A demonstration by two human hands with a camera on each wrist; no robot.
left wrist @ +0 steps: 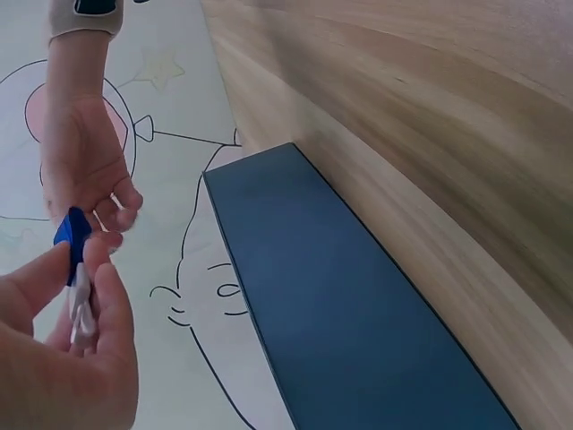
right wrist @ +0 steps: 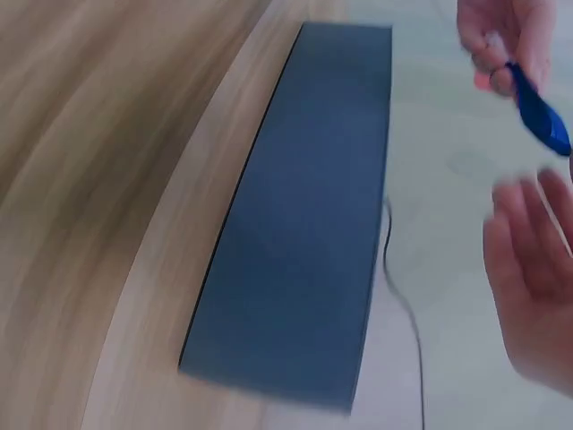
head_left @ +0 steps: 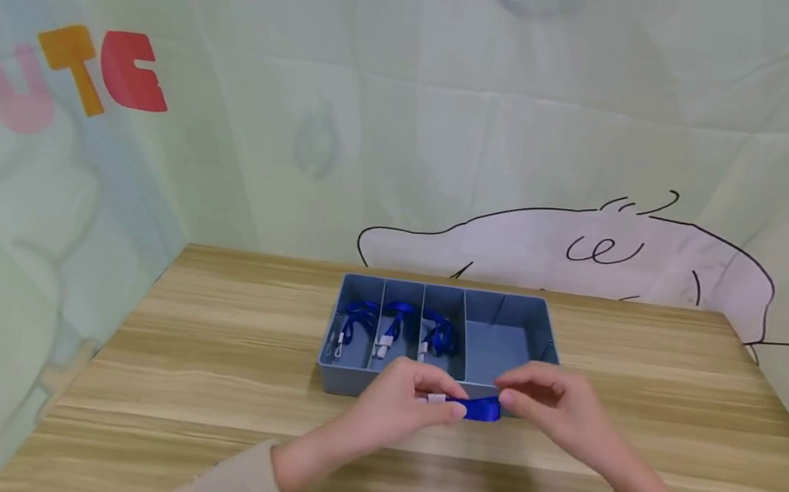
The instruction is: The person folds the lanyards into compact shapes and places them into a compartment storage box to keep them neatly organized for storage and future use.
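A folded blue lanyard [head_left: 483, 410] with a white buckle and a metal clip is held in front of the box. My left hand [head_left: 403, 399] pinches it at the white buckle end, the clip lying between the fingers in the left wrist view. At the other end, the thumb and index finger of my right hand [head_left: 560, 412] pinch the blue loop. In the right wrist view the blue strap [right wrist: 542, 121] looks twisted, and part of my right hand [right wrist: 533, 278] is cut off by the frame edge.
Behind the hands, a blue-grey divided box [head_left: 360, 384] stands on the wooden table [head_left: 216, 330]. Three narrow compartments each hold a blue lanyard [head_left: 441, 337] with white fittings; the wide right compartment [head_left: 501, 349] shows its bare floor. A printed cloth [head_left: 272, 94] hangs behind the table.
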